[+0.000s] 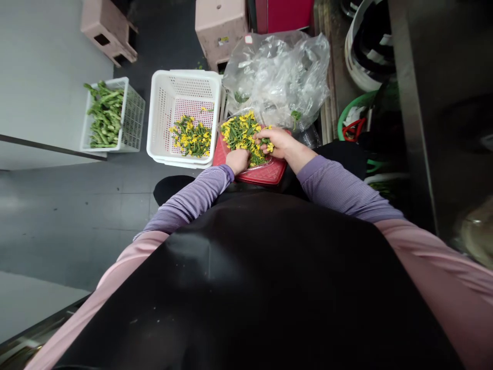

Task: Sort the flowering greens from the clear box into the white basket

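A heap of short green stalks with yellow flowers (242, 131) lies on clear plastic over a red lid-like tray (265, 174) in front of me. My right hand (280, 141), at the heap's right side, has its fingers closed on a few flowering stalks (267, 146). At the near left edge of the heap is my left hand (238, 161), curled, its fingertips hidden. Directly left stands a white perforated basket (162, 118) with more flowering stalks (191, 137) on its bottom.
A smaller white basket (133, 121) of thick green stems (106, 115) stands farther left. Crumpled clear plastic bags (277, 72) lie beyond the heap. Pink stools (221, 25) stand behind. On the right are a green tub (346, 115) and a metal counter edge (414, 103).
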Motion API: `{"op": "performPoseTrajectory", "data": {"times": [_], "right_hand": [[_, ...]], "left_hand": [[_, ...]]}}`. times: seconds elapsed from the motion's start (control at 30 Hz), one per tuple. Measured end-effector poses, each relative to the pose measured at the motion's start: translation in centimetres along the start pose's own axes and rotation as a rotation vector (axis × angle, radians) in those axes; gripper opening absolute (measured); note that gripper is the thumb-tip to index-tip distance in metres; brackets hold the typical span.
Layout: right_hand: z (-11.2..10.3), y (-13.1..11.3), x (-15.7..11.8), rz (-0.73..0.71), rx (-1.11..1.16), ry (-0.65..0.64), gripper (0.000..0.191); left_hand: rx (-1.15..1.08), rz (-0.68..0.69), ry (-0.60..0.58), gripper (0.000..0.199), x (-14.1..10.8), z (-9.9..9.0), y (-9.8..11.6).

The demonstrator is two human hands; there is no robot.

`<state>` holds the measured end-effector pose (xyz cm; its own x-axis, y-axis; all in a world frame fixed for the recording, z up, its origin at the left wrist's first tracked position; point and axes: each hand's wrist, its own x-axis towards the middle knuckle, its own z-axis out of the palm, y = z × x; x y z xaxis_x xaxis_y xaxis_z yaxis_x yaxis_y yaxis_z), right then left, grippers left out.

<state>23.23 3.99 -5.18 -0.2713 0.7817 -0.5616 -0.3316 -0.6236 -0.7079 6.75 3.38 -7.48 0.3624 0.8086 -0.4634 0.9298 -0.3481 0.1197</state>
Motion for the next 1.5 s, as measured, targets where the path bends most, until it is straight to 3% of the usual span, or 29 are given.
{"op": "performPoseTrajectory", "data": {"times": [0.13,0.23,0.33,0.4,0.5,0.63,0.8,0.97,1.07,1.17,1.23,1.33,1.5], "right_hand": [[-0.1,0.2,0.2,-0.019,0.028,0.031,0.019],[-0.3,0.9,0.5,-0.096,-0.054,0.030,0.021],[-0.1,1.9,0.7,-0.164,-0.171,0.006,0.024],[0.3,2.3,0.5,-0.190,-0.199,-0.041,0.024],[0.9,2.5,0.1,-0.241,-0.202,-0.076,0.020],[0.8,2.6,0.1,-0.292,-0.261,-0.017,0.019],[0.3,3.0,0.6,-0.290,-0.314,0.019,0.019],[0.8,2.9,0.2,-0.196,-0.212,0.004,0.014],[1.2,2.2,-0.2,-0.085,-0.069,0.011,0.014],[1.3,1.5,-0.4,0.023,0.081,0.034,0.013],[1.3,1.1,-0.5,0.050,0.146,0.029,0.011],[1.3,0.8,-0.8,0.062,0.167,0.018,0.008],[1.2,0.7,-0.9,0.050,0.159,0.052,0.008]], "left_hand": [[-0.169,-0.031,0.061,0.014,0.4,0.0,-0.3],[-0.629,-0.128,0.094,0.009,-0.4,-1.1,-1.0],[-1.161,-0.233,0.028,0.015,-1.7,-2.4,-1.2],[-1.385,-0.273,-0.005,0.015,-2.6,-3.0,-1.0],[-1.553,-0.325,-0.025,0.009,-3.3,-3.3,-0.4],[-1.634,-0.384,-0.022,0.005,-3.5,-3.0,0.1],[-1.592,-0.412,-0.050,0.007,-3.6,-2.4,0.3],[-1.409,-0.240,0.009,0.013,-3.6,-1.5,0.0],[-0.992,-0.164,0.069,0.020,-3.1,-1.2,-1.2],[-0.455,-0.166,0.213,0.024,-1.8,-1.4,-2.9],[-0.284,-0.162,0.303,0.020,-0.6,-1.6,-3.6],[-0.253,-0.156,0.357,0.029,1.4,-1.8,-3.7],[-0.261,-0.228,0.338,0.028,3.3,-1.7,-2.8]]}}
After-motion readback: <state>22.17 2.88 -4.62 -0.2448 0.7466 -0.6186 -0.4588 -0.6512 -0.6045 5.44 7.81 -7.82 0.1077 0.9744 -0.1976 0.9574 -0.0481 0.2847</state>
